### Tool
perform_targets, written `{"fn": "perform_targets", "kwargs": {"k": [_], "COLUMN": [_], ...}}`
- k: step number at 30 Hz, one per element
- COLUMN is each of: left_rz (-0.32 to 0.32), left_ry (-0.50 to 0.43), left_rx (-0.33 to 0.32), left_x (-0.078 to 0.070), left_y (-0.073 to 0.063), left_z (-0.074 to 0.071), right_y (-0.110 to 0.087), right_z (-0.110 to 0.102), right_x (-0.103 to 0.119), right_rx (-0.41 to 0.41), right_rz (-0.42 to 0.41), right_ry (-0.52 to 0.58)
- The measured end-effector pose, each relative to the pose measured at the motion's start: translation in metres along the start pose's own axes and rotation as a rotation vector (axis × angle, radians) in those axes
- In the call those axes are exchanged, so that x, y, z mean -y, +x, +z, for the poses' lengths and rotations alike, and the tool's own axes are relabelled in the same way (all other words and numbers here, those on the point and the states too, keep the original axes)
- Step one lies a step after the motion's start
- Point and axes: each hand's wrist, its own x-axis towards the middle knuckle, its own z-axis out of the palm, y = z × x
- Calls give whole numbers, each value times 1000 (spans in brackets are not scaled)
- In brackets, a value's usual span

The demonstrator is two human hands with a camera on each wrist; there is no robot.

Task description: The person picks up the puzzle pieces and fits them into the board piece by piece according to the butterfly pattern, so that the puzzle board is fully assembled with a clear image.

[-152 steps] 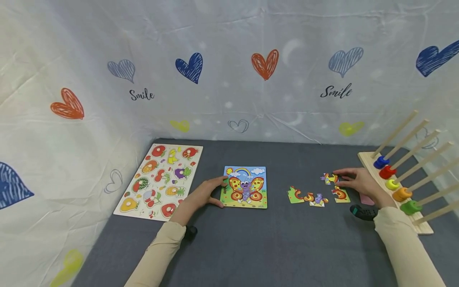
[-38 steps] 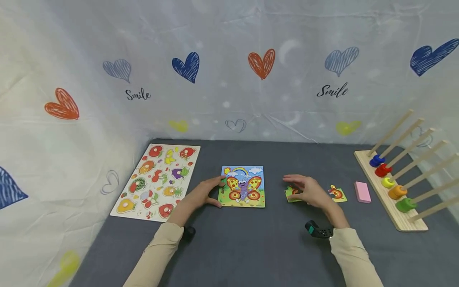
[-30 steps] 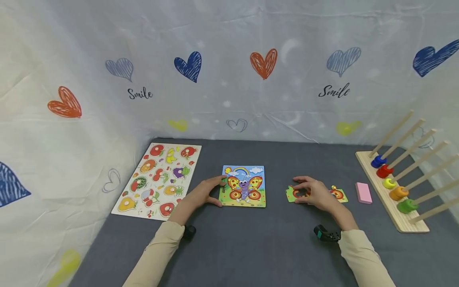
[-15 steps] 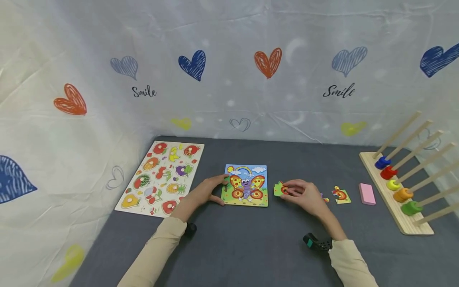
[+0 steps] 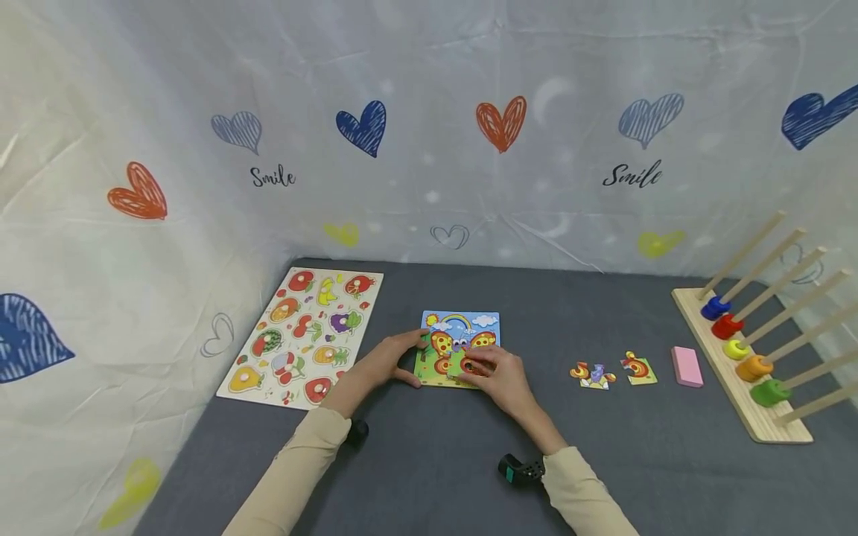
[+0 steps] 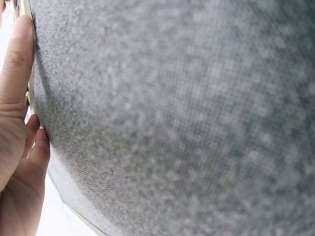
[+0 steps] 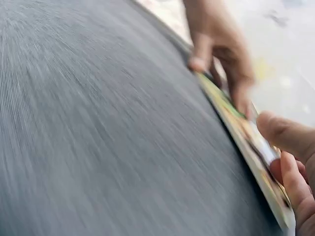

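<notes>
A square butterfly puzzle board (image 5: 484,321) lies flat on the table. My left hand (image 5: 383,360) rests at its left side, thumb by the near corner and fingertips on the left edge. The left wrist view shows that thumb (image 6: 16,64) lying straight along an edge. Over the lower middle of the board, my right hand (image 5: 497,375) pinches a green-and-red puzzle piece (image 5: 456,365), which the fingers partly cover. In the blurred right wrist view both hands are at the board's edge. Joined orange-and-purple pieces (image 5: 593,376) and a yellow corner piece (image 5: 639,369) lie to the right.
A pink block (image 5: 687,367) sits beyond the loose pieces. At far right stands a wooden peg rack (image 5: 744,387) with coloured rings and tall slanting pegs. A fruit puzzle board (image 5: 304,305) lies on the left, near my left forearm. A printed curtain hangs behind the table.
My right hand has picked up the green-and-red puzzle piece from the table and carried it left onto the butterfly board. My left hand has stayed at the board's left side.
</notes>
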Motion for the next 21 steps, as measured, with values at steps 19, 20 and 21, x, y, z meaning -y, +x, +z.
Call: {"fn": "perform_targets", "kwargs": {"k": [19, 20, 21], "left_rz": [-3, -7, -12], "left_ry": [-9, -11, -10], "left_rx": [-12, -8, -4], "left_x": [-5, -5, -5], "left_y": [-2, -2, -2], "left_z": [-2, -2, -1], "right_y": [24, 24, 23], "right_z": [42, 42, 42], "right_x": [22, 22, 22], "right_rx": [142, 147, 154], "right_rz": [-222, -204, -186], "right_ry": [-401, -397, -393]}}
